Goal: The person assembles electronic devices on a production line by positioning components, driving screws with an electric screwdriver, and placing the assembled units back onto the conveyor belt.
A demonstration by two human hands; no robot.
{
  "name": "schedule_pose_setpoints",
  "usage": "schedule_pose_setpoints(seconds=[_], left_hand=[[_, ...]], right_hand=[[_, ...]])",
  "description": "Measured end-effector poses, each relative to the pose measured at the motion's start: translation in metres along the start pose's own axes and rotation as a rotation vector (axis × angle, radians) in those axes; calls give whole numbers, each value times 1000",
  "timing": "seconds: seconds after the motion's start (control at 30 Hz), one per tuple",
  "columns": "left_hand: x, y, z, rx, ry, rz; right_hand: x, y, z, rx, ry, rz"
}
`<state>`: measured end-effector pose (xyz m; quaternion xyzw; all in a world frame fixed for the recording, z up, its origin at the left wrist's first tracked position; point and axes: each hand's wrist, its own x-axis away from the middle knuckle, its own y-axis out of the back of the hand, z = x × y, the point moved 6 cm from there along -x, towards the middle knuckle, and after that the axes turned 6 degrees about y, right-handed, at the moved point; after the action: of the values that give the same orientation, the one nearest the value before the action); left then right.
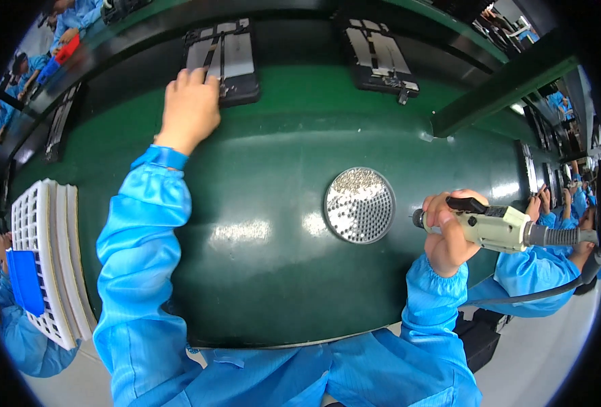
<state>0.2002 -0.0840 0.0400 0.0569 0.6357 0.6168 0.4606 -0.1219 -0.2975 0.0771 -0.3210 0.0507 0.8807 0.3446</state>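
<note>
My left hand (190, 108) reaches to the far left, its fingers closed over the near left corner of an opened tablet-like device (235, 61) with grey panels and a black frame. The fingertips partly cover that corner. My right hand (448, 234) is wrapped round a pale green electric screwdriver (494, 227) with a black lever, held sideways with its tip toward the left. Left of that tip, a round metal dish (360, 205) stands on the green table, its holed plate partly covered with small screws.
Another opened device (380, 57) lies at the far side, right of the first. A green post (504, 91) rises at the right. White grid trays (53, 258) with a blue piece stand at the left edge. A cable (538, 295) hangs at the right, near co-workers in blue.
</note>
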Motion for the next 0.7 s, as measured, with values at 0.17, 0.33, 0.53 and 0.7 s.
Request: schedule_pose_setpoints(seconds=[0.17, 0.33, 0.53, 0.7], left_hand=[[-52, -9, -130, 468, -231, 162], [-93, -45, -216, 521, -215, 167], [-140, -50, -234, 259, -321, 213], [-135, -55, -225, 266, -205, -26]], right_hand=[[-2, 21, -10, 99, -13, -87], [-8, 44, -24, 190, -4, -161], [-9, 64, -25, 336, 36, -199], [-13, 61, -24, 360, 60, -207]])
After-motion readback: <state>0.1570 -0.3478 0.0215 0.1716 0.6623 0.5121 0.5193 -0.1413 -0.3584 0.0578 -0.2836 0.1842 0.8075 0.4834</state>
